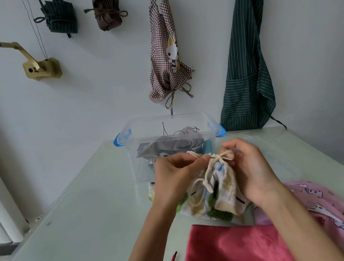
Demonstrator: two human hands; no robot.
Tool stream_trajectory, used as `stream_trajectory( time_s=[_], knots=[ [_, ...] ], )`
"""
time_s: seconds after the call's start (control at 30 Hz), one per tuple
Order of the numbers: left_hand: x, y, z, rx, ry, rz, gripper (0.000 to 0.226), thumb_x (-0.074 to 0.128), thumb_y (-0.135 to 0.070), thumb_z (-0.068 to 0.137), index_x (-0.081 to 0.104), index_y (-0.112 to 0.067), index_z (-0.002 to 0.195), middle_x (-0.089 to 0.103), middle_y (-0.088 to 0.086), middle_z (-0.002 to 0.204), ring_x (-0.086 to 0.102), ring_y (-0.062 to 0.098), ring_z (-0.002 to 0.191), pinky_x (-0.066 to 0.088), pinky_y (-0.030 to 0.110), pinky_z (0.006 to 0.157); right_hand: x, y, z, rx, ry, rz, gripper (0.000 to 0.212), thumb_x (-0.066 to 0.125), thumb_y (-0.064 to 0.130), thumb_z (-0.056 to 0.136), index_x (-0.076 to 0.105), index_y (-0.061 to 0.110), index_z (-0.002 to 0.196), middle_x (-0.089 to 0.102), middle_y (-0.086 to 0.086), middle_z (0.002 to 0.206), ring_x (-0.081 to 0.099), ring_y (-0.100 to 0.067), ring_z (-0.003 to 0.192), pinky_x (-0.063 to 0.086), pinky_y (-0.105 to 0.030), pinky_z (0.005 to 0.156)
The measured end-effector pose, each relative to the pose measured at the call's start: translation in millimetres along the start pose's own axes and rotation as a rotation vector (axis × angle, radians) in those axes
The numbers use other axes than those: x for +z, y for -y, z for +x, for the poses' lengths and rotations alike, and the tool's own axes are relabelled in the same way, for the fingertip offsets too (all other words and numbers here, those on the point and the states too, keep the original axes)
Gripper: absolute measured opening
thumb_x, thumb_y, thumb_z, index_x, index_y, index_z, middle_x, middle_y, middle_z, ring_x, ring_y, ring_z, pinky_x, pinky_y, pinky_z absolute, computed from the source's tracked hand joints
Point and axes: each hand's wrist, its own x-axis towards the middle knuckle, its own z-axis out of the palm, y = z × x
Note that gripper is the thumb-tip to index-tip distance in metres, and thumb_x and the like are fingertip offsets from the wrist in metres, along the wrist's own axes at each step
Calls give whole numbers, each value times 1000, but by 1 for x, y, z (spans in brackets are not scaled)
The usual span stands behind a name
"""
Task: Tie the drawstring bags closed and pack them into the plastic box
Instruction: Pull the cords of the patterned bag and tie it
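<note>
Both hands raised over the pale green tabletop (73, 228), working at the gathered neck of a small printed cotton drawstring bag (219, 188). Left hand (174, 176) curled, fingertips pinching one end of the cream drawstring (217, 157) at the bag's mouth. Right hand (250, 167) curled too, pinching the opposite side of the same cord, where a knot or bow sits between the two hands. Loose cord loop dangling down the bag's front. Bag held just in front of the clear plastic box (166, 131) with blue latches, at the far end of the tabletop. Inside the box, grey fabric bags (164, 146) with thin cords, already packed. Below the held bag, another printed cloth with green leaves (220, 214) lying flat. Nearer the body, a red satin drawstring bag (231, 251) with twisted red cord, untied, and beside it to the right a pink cartoon-print bag (322, 205). On the wall behind: a checked apron (168, 62), a green striped apron (248, 71), two rolled bundles and a brass crank bracket (40, 66).
</note>
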Motion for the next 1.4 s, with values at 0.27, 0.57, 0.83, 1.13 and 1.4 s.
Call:
stream_trajectory(
  time_s=[0.27,0.57,0.83,1.13,1.4],
  knots=[
    [-20,14,10,12,-51,350,20,83,-28,68,70,-19,55,70,-1,59,64,12,57,53,33,63,-22,7,-5,-382,62,-1239,42,55,52,85,51,17,62,52,6,74,50,-5,73,34,-26,71],
    [-58,49,19,-221,265,1063,103,76,-58,64,23,-23,146,26,2,148,32,22,135,31,36,111,-37,-19,14,-20,275,-1500,77,74,45,73,27,36,134,33,3,139,32,-14,131,31,-32,109],
    [-59,43,41,-102,413,1473,107,74,-66,61,22,-31,148,52,1,133,45,24,123,38,35,96,-36,-10,28,70,121,-1798,105,80,35,67,12,27,147,50,-8,135,51,-27,119,41,-35,100],
    [-47,-7,37,-1,293,1268,41,65,-36,85,54,-23,122,54,5,129,53,28,115,44,38,90,-16,31,8,-339,51,-1546,22,69,14,79,73,20,100,68,4,83,63,-15,80,50,-32,74],
    [-35,-121,64,173,38,945,13,69,-21,80,57,-25,85,63,5,90,59,26,84,48,33,72,34,107,8,-769,-115,-1305,35,73,9,78,69,10,112,72,-7,104,62,-13,85,51,-29,79]
  ],
)
